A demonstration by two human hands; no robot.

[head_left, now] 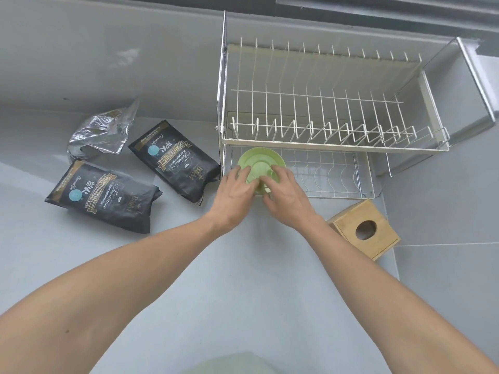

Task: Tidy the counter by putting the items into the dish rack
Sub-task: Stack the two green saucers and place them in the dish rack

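Both hands at the lower tier of the dish rack (334, 147), holding a green plate (260, 160) between them. Left hand (237, 190) has its fingers (244, 175) curled over the plate's left edge; right hand (283, 193) has its fingers (278, 172) laid across the right side — both grasping the plate, neither released. A smaller green piece shows under the palms; cannot tell whether it is part of the plate or a separate dish.

The plate sits at the front left corner of the lower wire shelf, tilted, its far rim tucked under the upper tier. Upper tier is bare of dishes.

Step in hand, as I judge it: seating the plate in the lower tier. To do it well — keep the far rim low so it passes under the upper tier's front rail, slide it inward along the wires, and let it settle fully before the fingers let go. Watch the left upright post, just beside the left knuckles.

On the table to the left: two black coffee bags (175, 160) and a crumpled foil bag (100, 133). A wooden tissue box (364, 228) stands near the rack's front right.
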